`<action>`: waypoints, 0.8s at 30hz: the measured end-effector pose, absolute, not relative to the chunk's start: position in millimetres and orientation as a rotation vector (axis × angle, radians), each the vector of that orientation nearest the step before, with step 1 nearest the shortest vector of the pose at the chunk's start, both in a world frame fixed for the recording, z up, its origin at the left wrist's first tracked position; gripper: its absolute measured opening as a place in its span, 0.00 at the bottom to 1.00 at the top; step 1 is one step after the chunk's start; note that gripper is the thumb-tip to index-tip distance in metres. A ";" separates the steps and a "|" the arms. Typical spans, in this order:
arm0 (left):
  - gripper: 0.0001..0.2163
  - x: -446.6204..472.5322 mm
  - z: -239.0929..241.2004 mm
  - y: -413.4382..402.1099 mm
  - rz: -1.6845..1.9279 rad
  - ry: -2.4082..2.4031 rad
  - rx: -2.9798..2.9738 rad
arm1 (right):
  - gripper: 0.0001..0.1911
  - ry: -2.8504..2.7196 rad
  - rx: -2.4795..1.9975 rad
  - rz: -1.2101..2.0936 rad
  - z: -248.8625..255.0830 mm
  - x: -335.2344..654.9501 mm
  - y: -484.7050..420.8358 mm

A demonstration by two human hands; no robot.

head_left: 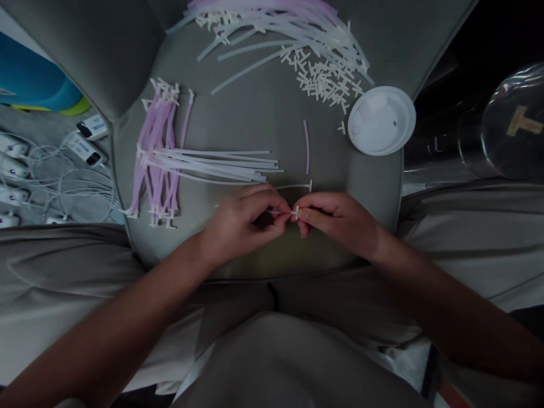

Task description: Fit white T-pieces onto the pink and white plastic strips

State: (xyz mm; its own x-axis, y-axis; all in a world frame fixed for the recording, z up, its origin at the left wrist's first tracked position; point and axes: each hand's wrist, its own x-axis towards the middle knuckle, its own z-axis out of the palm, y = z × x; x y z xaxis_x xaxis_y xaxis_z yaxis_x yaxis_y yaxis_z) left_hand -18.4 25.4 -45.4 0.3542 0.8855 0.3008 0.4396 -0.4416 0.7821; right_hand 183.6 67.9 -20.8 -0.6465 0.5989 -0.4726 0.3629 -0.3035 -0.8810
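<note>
Pinching a thin pale tube [278,212] in the left hand [242,224] and a small white T-piece [296,213] in the right hand [335,220], the person holds both hands together over the near part of a round grey padded seat [259,113], with the fingertips almost meeting at the T-piece; whether the tube end sits inside it is too small to tell. Just far of the hands lies 1 more thin tube [293,186], with a T-piece at its right end. To the left, a bundle of pink tubes [158,153] has white T-pieces at both ends, and a layer of pale tubes [221,163] lies across it, with bare right ends. That much looks fitted, though the pale layer appears only partly so. Still loose toward the far side are a heap of white T-pieces [323,82] and a fan of long pale and pink tubes [272,34], while 1 bare pink tube [306,147] lies alone right of centre. A white plastic cup lid [381,120] sits at the seat's right edge, with a glass jar [514,130] beyond it. Off the seat at far left, white coiled cables [85,195] lie beside a blue object [29,79], well apart from the hands.
</note>
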 end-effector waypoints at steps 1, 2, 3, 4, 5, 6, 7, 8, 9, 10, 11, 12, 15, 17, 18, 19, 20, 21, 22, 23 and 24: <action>0.02 -18.4 -45.1 25.3 0.972 1.149 2.026 | 0.10 -1.744 -1.227 2.073 -20.8 183.7 67.9; 0.02 -18.3 -44.9 25.2 0.968 1.152 2.022 | 0.10 -1.746 -1.225 2.075 -20.8 183.8 68.0; 0.02 -18.2 -44.7 25.1 0.965 1.153 2.021 | 0.10 -1.752 -1.223 2.074 -20.7 183.8 68.2; 0.02 -18.1 -44.7 25.0 0.964 1.156 2.020 | 0.10 -1.761 -1.221 2.070 -20.7 183.8 68.4; 0.02 -17.9 -44.7 24.8 0.960 1.158 2.021 | 0.11 -1.768 -1.219 2.066 -20.7 183.8 68.7; 0.02 -17.8 -44.7 24.6 0.954 1.161 2.021 | 0.11 -1.772 -1.216 2.063 -20.7 183.7 69.1; 0.02 -17.6 -44.8 24.4 0.947 1.165 2.019 | 0.11 -1.773 -1.214 2.065 -20.7 183.7 69.5; 0.02 -17.4 -44.8 24.2 0.940 1.167 2.014 | 0.11 -1.773 -1.211 2.069 -20.8 183.6 69.8; 0.03 -17.2 -44.9 23.9 0.936 1.168 2.008 | 0.10 -1.770 -1.207 2.078 -20.7 183.6 70.2; 0.03 -17.1 -45.0 23.6 0.936 1.168 2.001 | 0.10 -1.765 -1.204 2.087 -20.7 183.6 70.4; 0.03 -17.0 -45.1 23.3 0.939 1.167 1.994 | 0.10 -1.759 -1.205 2.095 -20.7 183.7 70.6; 0.03 -16.8 -45.2 23.0 0.944 1.166 1.991 | 0.10 -1.753 -1.209 2.101 -20.7 183.9 70.7; 0.02 -16.7 -45.8 22.4 0.933 1.169 1.995 | 0.10 -1.746 -1.220 2.110 -21.1 184.5 70.7; 0.03 -16.6 -46.3 22.1 0.922 1.175 1.992 | 0.10 -1.761 -1.218 2.112 -22.0 184.7 70.7; 0.03 -16.5 -46.5 22.0 0.920 1.178 1.989 | 0.10 -1.770 -1.212 2.112 -22.5 184.8 70.7; 0.03 -16.4 -46.7 21.9 0.918 1.182 1.985 | 0.11 -1.776 -1.208 2.111 -22.9 184.8 70.7; 0.03 -16.4 -46.8 21.9 0.917 1.181 1.984 | 0.11 -1.780 -1.204 2.111 -23.3 184.7 70.8; 0.03 -16.4 -46.8 21.9 0.914 1.180 1.985 | 0.11 -1.778 -1.202 2.114 -23.5 184.5 70.9; 0.03 -16.4 -46.8 22.0 0.912 1.178 1.988 | 0.11 -1.773 -1.200 2.117 -23.6 184.3 71.0; 0.03 -16.4 -46.8 22.1 0.908 1.177 1.991 | 0.11 -1.766 -1.199 2.123 -23.5 184.2 71.2; 0.03 -16.4 -46.7 22.2 0.910 1.176 1.992 | 0.10 -1.759 -1.199 2.130 -23.2 184.0 71.5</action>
State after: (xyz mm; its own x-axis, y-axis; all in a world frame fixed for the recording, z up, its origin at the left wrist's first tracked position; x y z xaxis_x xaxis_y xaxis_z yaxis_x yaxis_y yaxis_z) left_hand -16.4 22.2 -46.7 0.3585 0.9028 0.2374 0.4564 -0.3914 0.7991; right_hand 184.0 71.5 -23.2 -0.6761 0.5546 -0.4850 0.3714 -0.3120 -0.8745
